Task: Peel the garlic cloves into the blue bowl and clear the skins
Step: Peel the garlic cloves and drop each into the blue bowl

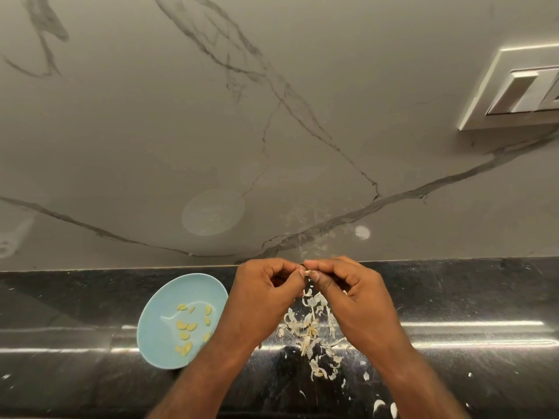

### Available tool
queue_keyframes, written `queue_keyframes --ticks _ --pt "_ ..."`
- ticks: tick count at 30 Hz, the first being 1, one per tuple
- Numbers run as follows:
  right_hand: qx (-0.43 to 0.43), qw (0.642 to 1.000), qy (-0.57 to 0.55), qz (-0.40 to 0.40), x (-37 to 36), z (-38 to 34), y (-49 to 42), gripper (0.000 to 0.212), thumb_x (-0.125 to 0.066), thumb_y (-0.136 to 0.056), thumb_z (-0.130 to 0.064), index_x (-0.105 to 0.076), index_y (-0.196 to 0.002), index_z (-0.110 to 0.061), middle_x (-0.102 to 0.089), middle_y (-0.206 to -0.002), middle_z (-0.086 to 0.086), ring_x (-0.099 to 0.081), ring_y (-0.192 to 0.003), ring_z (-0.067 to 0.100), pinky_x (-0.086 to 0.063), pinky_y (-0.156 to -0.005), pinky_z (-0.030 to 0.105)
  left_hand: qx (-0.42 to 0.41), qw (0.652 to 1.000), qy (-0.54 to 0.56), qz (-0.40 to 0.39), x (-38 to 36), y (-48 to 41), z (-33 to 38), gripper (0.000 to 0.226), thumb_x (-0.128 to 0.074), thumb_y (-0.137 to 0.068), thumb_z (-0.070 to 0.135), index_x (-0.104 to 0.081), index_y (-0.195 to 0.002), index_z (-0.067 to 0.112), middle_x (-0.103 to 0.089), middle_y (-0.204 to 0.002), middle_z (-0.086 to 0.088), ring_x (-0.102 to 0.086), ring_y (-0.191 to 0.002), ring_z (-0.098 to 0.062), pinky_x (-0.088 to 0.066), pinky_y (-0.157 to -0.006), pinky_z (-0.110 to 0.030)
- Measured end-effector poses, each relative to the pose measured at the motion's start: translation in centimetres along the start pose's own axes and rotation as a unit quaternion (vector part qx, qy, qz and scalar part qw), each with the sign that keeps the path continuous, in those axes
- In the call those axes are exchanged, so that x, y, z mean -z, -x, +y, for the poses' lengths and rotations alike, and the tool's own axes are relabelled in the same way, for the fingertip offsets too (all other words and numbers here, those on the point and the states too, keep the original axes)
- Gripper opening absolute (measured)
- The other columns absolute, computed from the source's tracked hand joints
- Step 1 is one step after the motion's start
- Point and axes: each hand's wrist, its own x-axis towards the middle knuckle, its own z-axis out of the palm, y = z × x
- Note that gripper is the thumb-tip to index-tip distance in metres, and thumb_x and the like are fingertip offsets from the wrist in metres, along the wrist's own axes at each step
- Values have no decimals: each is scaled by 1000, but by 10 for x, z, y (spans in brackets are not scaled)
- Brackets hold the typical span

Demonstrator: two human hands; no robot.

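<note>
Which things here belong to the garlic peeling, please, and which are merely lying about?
Job: garlic clove pinched between left hand and right hand; peeled cloves in blue bowl; loose skins on counter.
Just lying about: wall switch plate.

One view only — head-worn, wide-angle, facing forward and down. Close range: left hand [266, 294] and right hand [354, 297] sit just below centre, forearms entering from the bottom edge. Dark counter [469, 297] fills the lower third, marbled wall [272, 116] above — edges bowed.
</note>
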Motion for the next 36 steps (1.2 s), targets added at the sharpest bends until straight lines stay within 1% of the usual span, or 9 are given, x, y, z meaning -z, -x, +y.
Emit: queue_keyframes --ticks 6,11,16,20,22,26,30,32,36 --pt "-2 999 33 -5 2 -5 0 29 -71 -91 -16 -69 -94 -44 -71 -93 -22 -68 -89 1 -54 -77 15 -72 990 -114 -42 10 -6 1 10 -68 -91 19 -79 -90 20 -71 -67 8 -62 -58 -6 -49 -56 -17" --pt "-11 998 54 -17 5 -7 -2 17 -73 -90 -16 -76 -96 -32 -74 -87 -15 -68 -82 1 -52 -72 13 -101 981 -148 -67 13 -9 4 9 -69 -90 17 -77 -88 14 -65 -61 13 -57 -55 -1 -42 -53 -10" --pt "-5 999 36 -23 6 -10 0 21 -73 -89 -15 -75 -92 -36 -74 -86 -18 -70 -83 3 -54 -72 15 -127 978 -161 -35 8 -9 2 8 -72 -85 13 -75 -78 14 -64 -59 10 -59 -54 -7 -44 -50 -13" --pt "-33 998 -39 -30 6 -13 1 19 -72 -89 -11 -77 -91 -29 -76 -83 -11 -71 -79 6 -58 -74 22 -87 991 -97 -4 4 -7 0 16 -70 -84 8 -72 -72 17 -64 -56 6 -54 -47 -5 -43 -48 -17" --pt "-45 996 -75 -27 7 -14 1 15 -72 -88 -10 -78 -92 -23 -76 -80 -5 -70 -72 8 -58 -71 24 -48 998 -28 -6 3 -6 -1 19 -69 -87 9 -71 -72 21 -67 -60 0 -60 -52 -15 -49 -49 -26" --pt "-65 990 -123 -15 7 -13 -1 13 -73 -86 -11 -78 -95 -19 -76 -79 3 -69 -71 14 -58 -71 27 1 998 66 -1 1 -5 0 19 -66 -91 10 -72 -77 20 -70 -67 -4 -65 -57 -12 -49 -52 -22" --pt "-68 986 -153 -14 7 -13 -1 13 -71 -87 -9 -77 -97 -15 -76 -80 6 -70 -73 16 -57 -72 28 12 995 102 -16 1 -5 2 13 -65 -91 24 -72 -82 17 -71 -70 -6 -64 -59 -14 -48 -51 -23" --pt "-65 987 -149 -14 7 -13 0 13 -71 -88 -9 -77 -96 -15 -76 -81 6 -70 -73 16 -57 -71 27 12 994 100 -37 1 -4 3 20 -66 -84 35 -72 -86 15 -71 -71 -5 -64 -60 -13 -49 -52 -22" --pt "-78 983 -167 -10 7 -12 1 12 -72 -83 -16 -77 -94 -16 -75 -84 10 -70 -74 21 -57 -73 30 14 992 114 -46 2 -4 3 20 -65 -84 31 -72 -85 12 -72 -73 -9 -64 -62 -19 -49 -53 -23"
